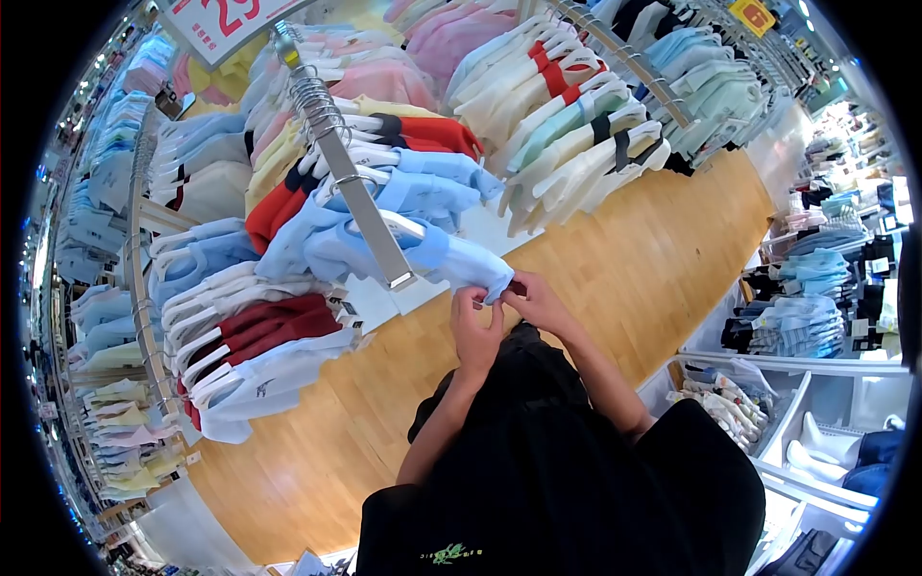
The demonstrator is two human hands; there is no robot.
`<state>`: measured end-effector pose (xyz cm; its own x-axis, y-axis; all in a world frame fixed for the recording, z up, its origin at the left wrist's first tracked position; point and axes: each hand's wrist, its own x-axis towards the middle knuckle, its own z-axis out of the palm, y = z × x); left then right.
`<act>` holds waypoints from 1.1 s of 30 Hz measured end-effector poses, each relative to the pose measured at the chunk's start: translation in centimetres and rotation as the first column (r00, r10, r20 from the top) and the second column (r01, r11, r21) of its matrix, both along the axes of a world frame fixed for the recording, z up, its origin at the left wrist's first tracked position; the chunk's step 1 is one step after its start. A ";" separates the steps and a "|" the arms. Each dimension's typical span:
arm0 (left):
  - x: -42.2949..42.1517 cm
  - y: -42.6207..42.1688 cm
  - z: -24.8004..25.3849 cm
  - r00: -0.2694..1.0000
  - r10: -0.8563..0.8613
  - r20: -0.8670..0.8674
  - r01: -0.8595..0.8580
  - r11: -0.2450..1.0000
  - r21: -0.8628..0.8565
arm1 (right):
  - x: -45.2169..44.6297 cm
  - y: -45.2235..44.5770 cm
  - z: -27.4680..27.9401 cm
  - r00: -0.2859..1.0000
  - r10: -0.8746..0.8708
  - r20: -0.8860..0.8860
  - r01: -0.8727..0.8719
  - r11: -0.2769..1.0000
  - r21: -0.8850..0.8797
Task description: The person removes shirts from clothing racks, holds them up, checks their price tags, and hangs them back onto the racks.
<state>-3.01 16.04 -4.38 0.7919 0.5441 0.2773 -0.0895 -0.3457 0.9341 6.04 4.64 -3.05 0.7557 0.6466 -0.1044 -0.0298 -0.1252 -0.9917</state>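
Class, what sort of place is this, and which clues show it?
Probably a clothing shop: rows of hanging garments fill metal rails, and a sign shows large red numerals, likely a price.

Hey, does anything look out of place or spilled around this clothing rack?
Nothing looks spilled on the visible wooden floor. One light blue garment looks askew near the end of the metal rail: part is drawn outward to the left hand and right hand rather than hanging straight down.

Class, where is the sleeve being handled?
In the head view, the light blue sleeve extends right of the nearest metal rail, its end held by left hand and right hand.
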 end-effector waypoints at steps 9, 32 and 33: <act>0.3 0.0 -0.5 0.995 -0.082 0.056 0.074 0.989 0.130 | -0.4 -1.2 -2.4 0.989 -0.039 0.140 0.053 0.994 -0.098; 0.8 0.8 -1.2 0.997 -0.062 -0.054 0.057 0.994 -0.095 | -0.9 0.1 -1.0 0.921 -0.019 0.388 0.094 0.980 -0.177; 0.8 1.0 -1.4 0.998 -0.026 -0.056 0.024 0.999 -0.030 | -1.2 0.2 -1.0 0.917 -0.052 0.396 0.154 0.961 -0.229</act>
